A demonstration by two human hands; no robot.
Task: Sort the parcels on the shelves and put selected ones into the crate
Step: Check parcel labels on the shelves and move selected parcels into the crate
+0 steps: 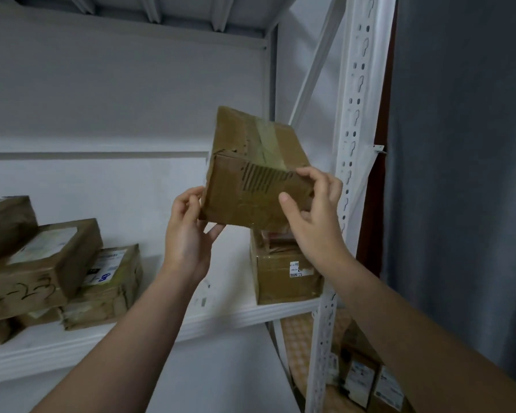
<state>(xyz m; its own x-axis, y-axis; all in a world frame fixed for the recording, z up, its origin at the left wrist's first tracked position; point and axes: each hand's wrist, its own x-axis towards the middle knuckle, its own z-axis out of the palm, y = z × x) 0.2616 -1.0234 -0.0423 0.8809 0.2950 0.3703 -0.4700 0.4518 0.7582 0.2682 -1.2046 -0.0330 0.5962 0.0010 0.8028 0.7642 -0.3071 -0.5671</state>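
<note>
Both hands clamp a brown taped cardboard parcel (255,171) in the air above the white metal shelf (161,329), near its right end. The left hand (188,231) cups the lower left corner; the right hand (313,204) pinches the right edge, arms raised. The corner holds look shallow, so the tilted box could slip onto the squat brown carton (280,272) beneath.

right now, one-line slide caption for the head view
Both hands, left and right, hold a taped brown cardboard parcel above a white metal shelf stacked with more parcels.
</note>
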